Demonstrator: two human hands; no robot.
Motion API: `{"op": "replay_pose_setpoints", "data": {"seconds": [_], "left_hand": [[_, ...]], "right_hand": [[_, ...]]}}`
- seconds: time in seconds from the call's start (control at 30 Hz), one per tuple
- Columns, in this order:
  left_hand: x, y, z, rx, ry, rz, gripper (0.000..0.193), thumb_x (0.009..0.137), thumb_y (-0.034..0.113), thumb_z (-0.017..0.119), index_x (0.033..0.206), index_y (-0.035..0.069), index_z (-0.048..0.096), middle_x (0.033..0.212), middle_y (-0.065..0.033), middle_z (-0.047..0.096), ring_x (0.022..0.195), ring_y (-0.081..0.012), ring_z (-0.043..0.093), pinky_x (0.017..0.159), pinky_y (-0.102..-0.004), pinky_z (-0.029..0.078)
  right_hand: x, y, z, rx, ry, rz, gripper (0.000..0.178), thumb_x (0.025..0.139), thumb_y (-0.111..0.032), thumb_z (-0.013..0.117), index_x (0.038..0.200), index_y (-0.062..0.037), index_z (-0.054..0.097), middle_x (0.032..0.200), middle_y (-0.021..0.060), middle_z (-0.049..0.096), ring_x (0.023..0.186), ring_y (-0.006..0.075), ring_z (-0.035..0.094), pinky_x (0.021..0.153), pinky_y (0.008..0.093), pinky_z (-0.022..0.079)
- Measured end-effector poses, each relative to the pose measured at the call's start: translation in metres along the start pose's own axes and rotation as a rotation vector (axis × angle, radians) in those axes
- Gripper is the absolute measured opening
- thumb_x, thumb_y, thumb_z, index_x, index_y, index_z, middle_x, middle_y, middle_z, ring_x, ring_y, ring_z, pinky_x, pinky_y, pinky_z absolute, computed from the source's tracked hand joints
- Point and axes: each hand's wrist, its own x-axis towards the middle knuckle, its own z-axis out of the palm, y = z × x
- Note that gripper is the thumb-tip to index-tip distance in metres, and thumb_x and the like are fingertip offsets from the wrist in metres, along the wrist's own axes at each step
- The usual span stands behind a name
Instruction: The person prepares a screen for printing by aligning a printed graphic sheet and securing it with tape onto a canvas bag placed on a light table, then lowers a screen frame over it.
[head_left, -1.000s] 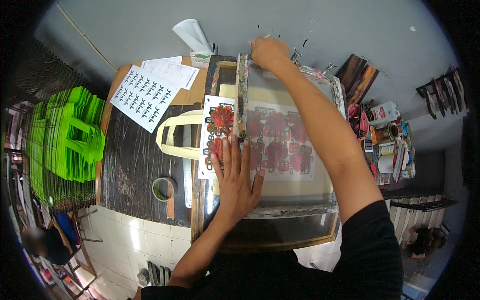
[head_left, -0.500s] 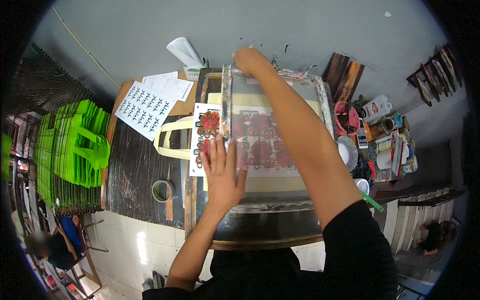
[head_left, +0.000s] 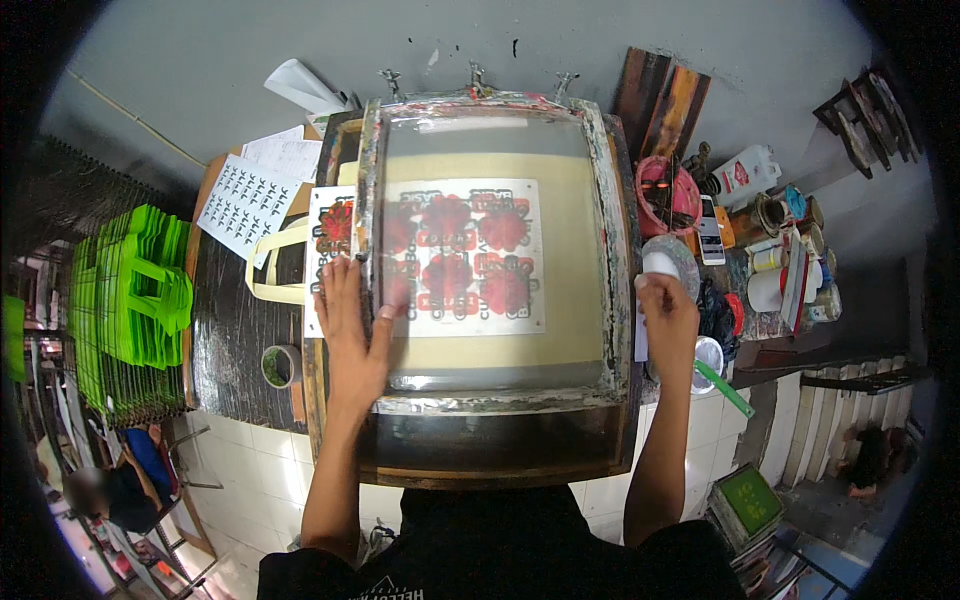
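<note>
— Where is the left hand?

— Flat and spread, palm down, gripping nothing. It lies on the left rail of the screen frame, fingertips partly on the mesh and partly on the printed sheet that sticks out at the frame's left.

— And the frame itself?

— It lies level over the table, in the middle of the scene. Through the mesh shows a red flower pattern on a pale panel. A cream bag handle loops out to the left, beside the sheet.

— The right hand?

— At the frame's right edge, fingers curled round something white; what it is, I cannot tell. It is just near a round white tub.

— What else lies about?

— A tape roll sits near-left of the frame. Far left lie papers with rows of dark marks. A stack of green bags stands at the far left edge. On the right, a pink bucket, a phone and several tins crowd a shelf.
</note>
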Motion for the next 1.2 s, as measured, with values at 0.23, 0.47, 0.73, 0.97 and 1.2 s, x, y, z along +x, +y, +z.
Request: {"op": "replay_pose_setpoints", "data": {"seconds": [0.23, 0.47, 0.73, 0.97, 1.2], "left_hand": [[0.004, 0.005, -0.006, -0.135, 0.007, -0.070, 0.061, 0.105, 0.032, 0.050, 0.157, 0.002, 0.039, 0.165, -0.0201, 0.037, 0.159, -0.0352, 0.021, 0.128, -0.0517, 0.003], [0.047, -0.029, -0.019, 0.024, -0.042, 0.013, 0.043, 0.107, 0.017, 0.045, 0.147, 0.003, 0.055, 0.159, -0.0169, 0.047, 0.156, -0.0335, 0.030, 0.129, -0.0493, 0.011], [0.080, -0.056, -0.018, 0.377, -0.255, 0.211, 0.057, 0.103, 0.024, 0.047, 0.157, 0.008, 0.044, 0.167, -0.0142, 0.036, 0.158, -0.0311, 0.027, 0.128, -0.0539, 0.010], [0.084, -0.068, -0.015, 0.422, -0.259, 0.280, 0.058, 0.106, 0.029, 0.040, 0.159, 0.006, 0.039, 0.167, -0.0159, 0.035, 0.158, -0.0312, 0.026, 0.129, -0.0532, 0.010], [0.099, -0.062, -0.015, 0.426, -0.253, 0.235, 0.063, 0.105, 0.034, 0.039, 0.160, 0.004, 0.037, 0.166, -0.0166, 0.037, 0.157, -0.0315, 0.028, 0.130, -0.0526, 0.010]], "right_hand": [[-0.018, -0.001, 0.010, 0.016, -0.039, 0.009, 0.033, 0.089, -0.016, 0.081, 0.115, 0.0018, 0.070, 0.092, 0.0095, 0.069, 0.082, 0.0141, 0.063, 0.071, 0.0291, 0.052], [-0.016, 0.004, 0.010, -0.109, -0.122, -0.067, 0.054, 0.083, -0.015, 0.084, 0.128, 0.0032, 0.062, 0.111, 0.0209, 0.065, 0.102, 0.0346, 0.066, 0.089, 0.0428, 0.053], [-0.024, 0.006, 0.015, -0.154, -0.168, -0.066, 0.071, 0.073, -0.008, 0.084, 0.137, 0.0064, 0.056, 0.123, 0.0210, 0.060, 0.112, 0.0349, 0.061, 0.099, 0.0432, 0.048], [-0.018, 0.002, 0.014, -0.150, -0.205, -0.027, 0.073, 0.070, -0.007, 0.082, 0.137, 0.0067, 0.055, 0.124, 0.0219, 0.058, 0.114, 0.0375, 0.060, 0.100, 0.0450, 0.047], [-0.014, 0.001, 0.013, -0.182, -0.244, -0.045, 0.076, 0.074, -0.013, 0.085, 0.140, 0.0069, 0.052, 0.126, 0.0279, 0.054, 0.114, 0.0424, 0.061, 0.096, 0.0480, 0.052]]}}
